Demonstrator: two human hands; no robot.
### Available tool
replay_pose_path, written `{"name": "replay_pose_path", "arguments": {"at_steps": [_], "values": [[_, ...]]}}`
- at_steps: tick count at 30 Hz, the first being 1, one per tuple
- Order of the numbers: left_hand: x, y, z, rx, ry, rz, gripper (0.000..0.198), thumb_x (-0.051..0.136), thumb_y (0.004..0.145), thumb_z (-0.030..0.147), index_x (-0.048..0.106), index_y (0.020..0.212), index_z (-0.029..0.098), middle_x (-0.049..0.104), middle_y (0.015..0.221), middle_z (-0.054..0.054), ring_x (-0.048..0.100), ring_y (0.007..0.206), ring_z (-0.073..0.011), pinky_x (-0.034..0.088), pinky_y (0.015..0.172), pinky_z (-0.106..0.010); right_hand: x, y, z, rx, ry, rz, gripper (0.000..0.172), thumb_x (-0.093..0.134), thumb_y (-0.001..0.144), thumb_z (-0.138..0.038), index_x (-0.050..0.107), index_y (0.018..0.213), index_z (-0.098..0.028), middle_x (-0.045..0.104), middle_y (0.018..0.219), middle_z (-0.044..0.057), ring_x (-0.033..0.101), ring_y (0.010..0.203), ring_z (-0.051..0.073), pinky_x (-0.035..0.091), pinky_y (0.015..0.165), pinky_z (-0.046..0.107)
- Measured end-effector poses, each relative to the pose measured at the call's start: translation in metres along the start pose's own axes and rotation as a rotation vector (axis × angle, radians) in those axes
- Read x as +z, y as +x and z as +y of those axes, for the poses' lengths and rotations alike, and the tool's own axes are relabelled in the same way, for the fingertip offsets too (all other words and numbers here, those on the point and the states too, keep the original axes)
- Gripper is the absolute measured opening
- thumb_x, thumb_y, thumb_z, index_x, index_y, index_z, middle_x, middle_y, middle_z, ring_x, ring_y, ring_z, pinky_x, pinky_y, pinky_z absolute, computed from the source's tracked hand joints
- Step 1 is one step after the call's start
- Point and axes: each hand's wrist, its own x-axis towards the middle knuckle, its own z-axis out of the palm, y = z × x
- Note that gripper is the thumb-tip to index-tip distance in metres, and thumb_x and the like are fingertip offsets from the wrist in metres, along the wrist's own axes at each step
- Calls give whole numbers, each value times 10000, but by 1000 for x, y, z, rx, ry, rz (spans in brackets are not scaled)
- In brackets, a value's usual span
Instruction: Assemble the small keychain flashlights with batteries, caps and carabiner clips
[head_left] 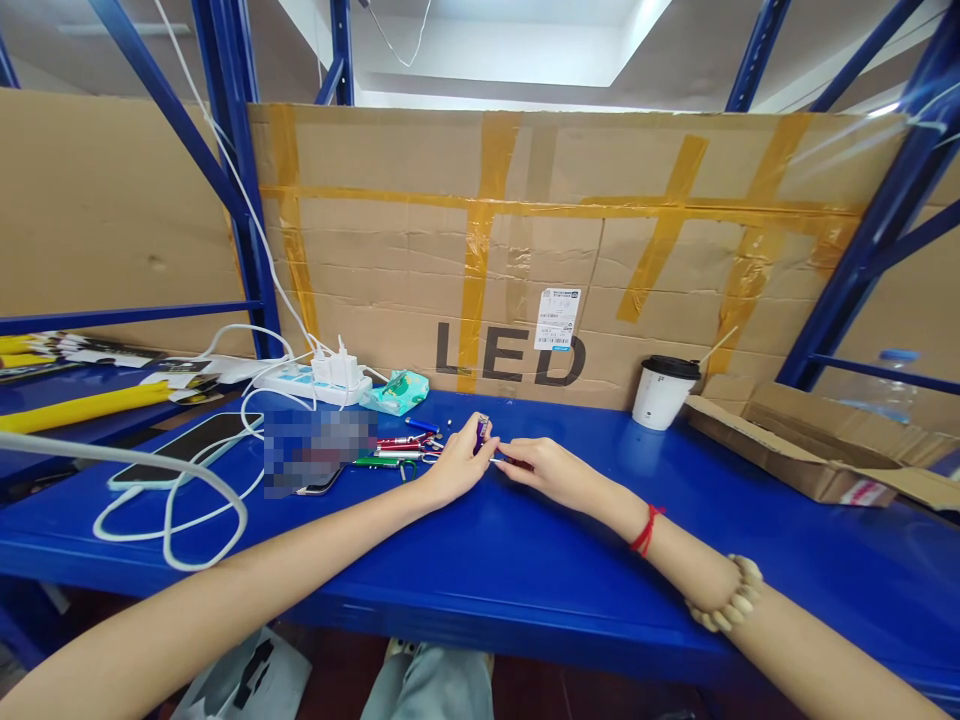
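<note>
Forearms [285, 562] cut off, left grip [455, 465] closed on half-hidden purple object [481, 432], right grip [553, 470] alongside, cannot tell whether holding anything

Blue table [562, 560]: phone [199, 432], power strip [289, 384], pens [386, 454], green packet [401, 392], lidded cup [655, 402], cardboard tray [757, 455].

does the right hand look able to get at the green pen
Probably not straight across: the left hand, holding a small purple item, lies between the right hand and the green pen, so a detour seems needed.
</note>
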Motion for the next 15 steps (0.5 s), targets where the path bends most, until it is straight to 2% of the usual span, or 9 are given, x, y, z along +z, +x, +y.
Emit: {"name": "replay_pose_path", "arguments": {"at_steps": [6,15], "values": [[-1,-1,5,-24,60,-24,183,391,845,339,319,744,205,392,543,80,369,473,-79,299,510,-224,5,1,-1,18,67,65,342,368,908,-345,561,712,-141,502,635,18,399,549,91,330,558,222],[0,-3,8,-1,-32,-29,235,388,853,399,321,746,201,359,549,83,332,481,-68,283,505,-213,5,3,-2,20,113,190,312,404,883,-317,562,681,-139,496,588,11,388,519,81,315,524,210]]}}
